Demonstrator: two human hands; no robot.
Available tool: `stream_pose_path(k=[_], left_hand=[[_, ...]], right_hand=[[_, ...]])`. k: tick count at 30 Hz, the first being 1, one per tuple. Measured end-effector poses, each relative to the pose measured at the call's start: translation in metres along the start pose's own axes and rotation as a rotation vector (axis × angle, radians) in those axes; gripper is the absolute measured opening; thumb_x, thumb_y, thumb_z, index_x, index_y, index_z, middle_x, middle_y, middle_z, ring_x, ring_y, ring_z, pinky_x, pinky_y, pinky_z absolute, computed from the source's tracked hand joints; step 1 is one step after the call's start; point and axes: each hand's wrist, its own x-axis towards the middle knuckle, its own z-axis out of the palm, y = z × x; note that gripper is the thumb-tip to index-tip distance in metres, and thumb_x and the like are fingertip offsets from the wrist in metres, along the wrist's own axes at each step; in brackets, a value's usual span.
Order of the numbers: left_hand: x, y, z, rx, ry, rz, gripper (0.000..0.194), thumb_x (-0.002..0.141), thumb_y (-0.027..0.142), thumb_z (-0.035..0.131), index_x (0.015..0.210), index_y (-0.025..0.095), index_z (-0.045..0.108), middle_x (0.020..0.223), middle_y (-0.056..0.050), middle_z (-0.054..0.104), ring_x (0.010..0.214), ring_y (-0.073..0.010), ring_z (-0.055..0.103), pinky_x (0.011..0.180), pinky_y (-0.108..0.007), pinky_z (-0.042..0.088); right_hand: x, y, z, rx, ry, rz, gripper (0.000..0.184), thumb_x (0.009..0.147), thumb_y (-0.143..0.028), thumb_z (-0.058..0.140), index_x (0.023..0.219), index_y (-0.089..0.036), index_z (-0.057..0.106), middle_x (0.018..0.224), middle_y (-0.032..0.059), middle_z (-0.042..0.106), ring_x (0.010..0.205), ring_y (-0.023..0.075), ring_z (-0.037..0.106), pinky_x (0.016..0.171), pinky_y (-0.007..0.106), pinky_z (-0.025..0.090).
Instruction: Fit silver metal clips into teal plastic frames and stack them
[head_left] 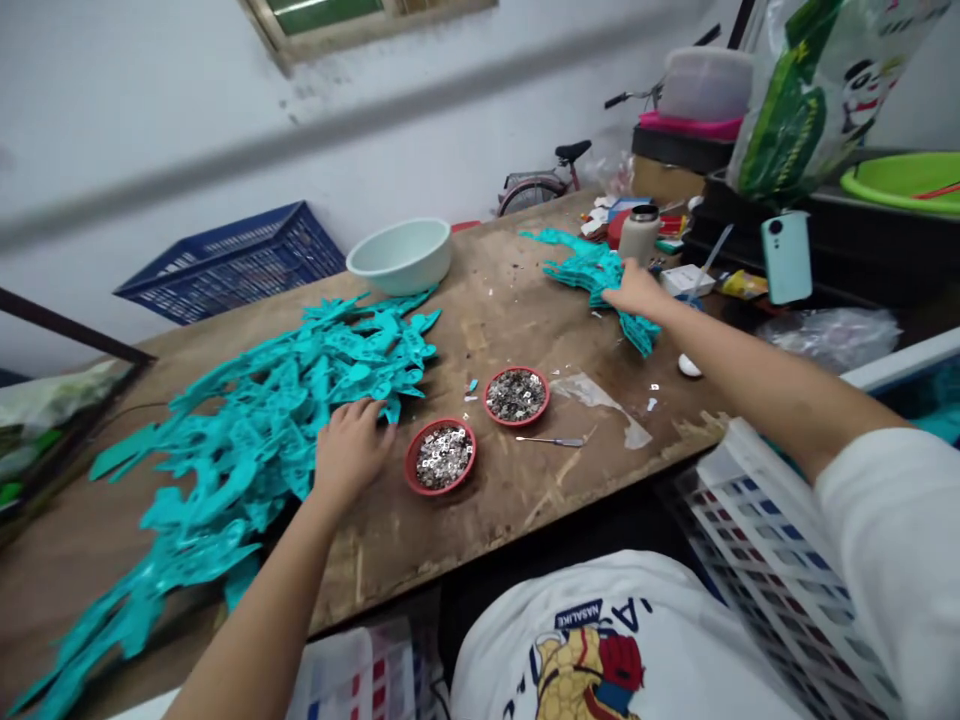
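A big heap of teal plastic pieces (285, 400) covers the left of the wooden table (495, 310). My left hand (349, 449) rests on the heap's near right edge, fingers curled over a piece. My right hand (636, 291) reaches far across to a smaller pile of teal pieces (592, 268) and lies on it, fingers closed on the pieces. Two red dishes of small metal bits (442, 456) (517, 395) sit between my arms. A thin metal tool (551, 441) lies beside them.
A pale bowl (401, 255) stands at the back. A blue crate (232, 262) and a bicycle (544, 180) are behind the table. A phone (786, 256), a flask (639, 233) and clutter fill the right. A white basket (780, 560) sits by my knee.
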Motion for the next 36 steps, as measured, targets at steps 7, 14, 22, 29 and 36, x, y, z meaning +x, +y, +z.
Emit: stream_pose_path(k=[7, 14, 22, 29, 36], left_hand=[[-0.002, -0.043, 0.012, -0.032, -0.005, -0.123, 0.059, 0.107, 0.051, 0.048, 0.149, 0.020, 0.075, 0.158, -0.018, 0.075, 0.149, -0.0430, 0.068, 0.124, -0.054, 0.058], [0.030, -0.070, -0.048, -0.006, -0.139, -0.365, 0.047, 0.119, 0.037, 0.046, 0.152, 0.014, 0.071, 0.149, -0.013, 0.080, 0.137, -0.0315, 0.073, 0.118, -0.046, 0.059], [0.089, -0.065, -0.017, 0.019, -0.257, -0.382, 0.073, 0.109, 0.043, 0.065, 0.175, 0.014, 0.052, 0.179, -0.026, 0.056, 0.155, -0.0491, 0.061, 0.125, -0.064, 0.053], [0.138, -0.025, -0.002, -0.020, -0.161, -0.338, 0.061, 0.123, 0.050, 0.039, 0.178, 0.029, 0.051, 0.194, -0.015, 0.034, 0.176, -0.0453, 0.033, 0.136, -0.066, 0.041], [0.169, -0.006, 0.005, -0.088, -0.324, -0.419, 0.054, 0.112, 0.052, 0.078, 0.156, 0.021, 0.069, 0.162, -0.015, 0.067, 0.142, -0.0345, 0.071, 0.120, -0.062, 0.063]], right_hand=[[-0.046, -0.003, 0.072, -0.115, -0.300, 0.149, 0.085, 0.105, -0.038, 0.070, 0.175, -0.004, 0.036, 0.163, 0.0363, 0.058, 0.146, 0.0438, 0.066, 0.130, 0.053, 0.050], [-0.046, 0.020, 0.088, -0.383, -0.424, 0.112, 0.091, 0.109, -0.050, 0.064, 0.176, 0.005, 0.034, 0.164, 0.0482, 0.050, 0.163, 0.0594, 0.050, 0.134, 0.063, 0.040], [-0.044, 0.032, 0.107, -0.422, -0.283, -0.135, 0.098, 0.104, -0.063, 0.071, 0.177, -0.004, 0.043, 0.170, 0.0425, 0.043, 0.158, 0.0599, 0.053, 0.129, 0.064, 0.046], [-0.034, 0.027, 0.107, -0.331, -0.309, -0.474, 0.072, 0.105, -0.052, 0.071, 0.165, -0.014, 0.064, 0.165, 0.0313, 0.056, 0.157, 0.0488, 0.058, 0.134, 0.061, 0.047], [-0.024, 0.036, 0.087, -0.165, -0.344, -0.697, 0.053, 0.104, -0.043, 0.070, 0.149, -0.016, 0.077, 0.157, 0.0250, 0.068, 0.146, 0.0414, 0.069, 0.132, 0.057, 0.052]])
